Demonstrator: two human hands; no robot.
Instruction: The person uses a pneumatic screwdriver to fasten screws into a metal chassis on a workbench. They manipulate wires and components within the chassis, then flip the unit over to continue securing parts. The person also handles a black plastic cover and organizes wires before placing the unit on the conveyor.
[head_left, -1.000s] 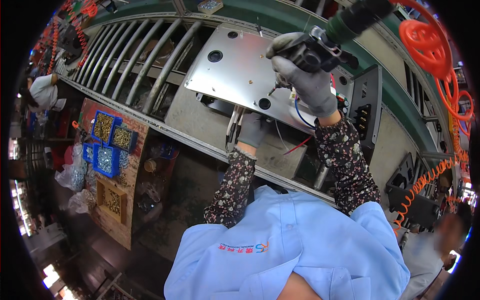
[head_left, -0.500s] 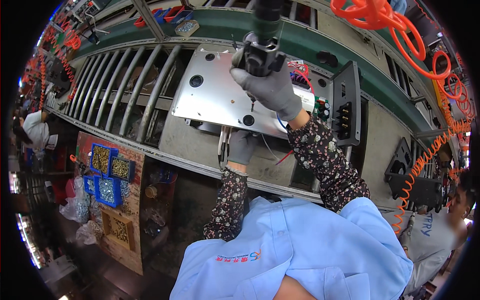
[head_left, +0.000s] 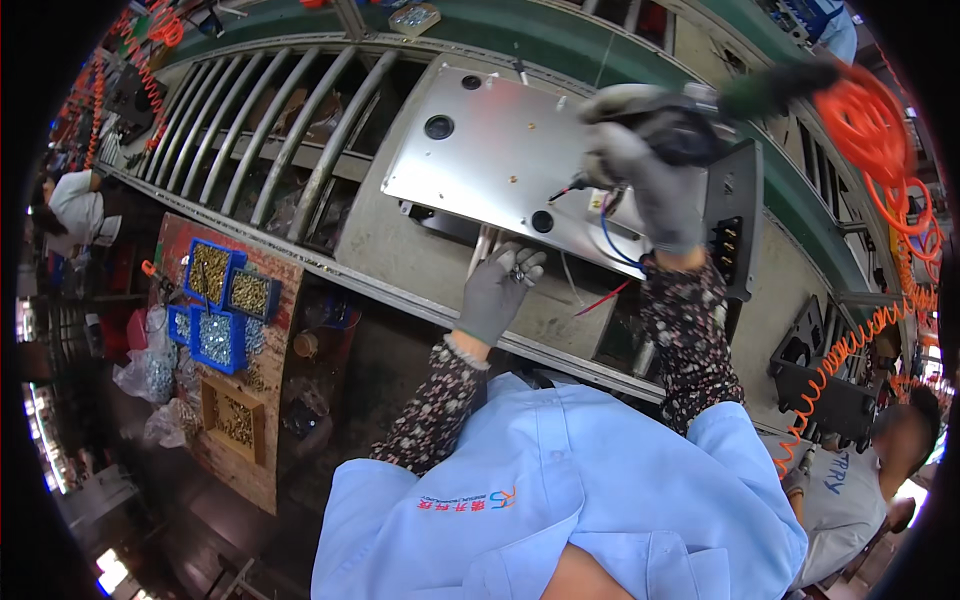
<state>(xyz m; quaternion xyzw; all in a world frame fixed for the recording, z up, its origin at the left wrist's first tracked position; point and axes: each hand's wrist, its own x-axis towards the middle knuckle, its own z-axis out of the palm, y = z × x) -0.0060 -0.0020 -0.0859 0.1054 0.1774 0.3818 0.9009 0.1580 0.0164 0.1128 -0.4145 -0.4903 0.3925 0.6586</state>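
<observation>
A silver metal panel (head_left: 490, 150) with round black feet lies on the work line in front of me. My right hand (head_left: 650, 180), in a grey glove, grips a black power screwdriver (head_left: 690, 130) above the panel's right end. Motion blurs this tool; its thin bit points down-left, close to a black foot (head_left: 542, 221). At the panel's near edge, my gloved left hand (head_left: 492, 295) is palm up with fingers curled around a few small metal screws (head_left: 518, 272). Red and blue wires (head_left: 612, 240) come out beside the right forearm, next to a black end plate (head_left: 735, 220).
Metal rollers (head_left: 270, 140) run off to the left. Blue bins (head_left: 215, 340) and a wooden tray (head_left: 233, 420) of small fasteners sit on a bench at lower left. Orange coiled hose (head_left: 870, 130) hangs at upper right. A co-worker (head_left: 850, 490) is at the lower right.
The right hand with the screwdriver has moved right, and the tool has tipped over from upright. My left hand has come out from the panel's edge and turned palm up, showing screws.
</observation>
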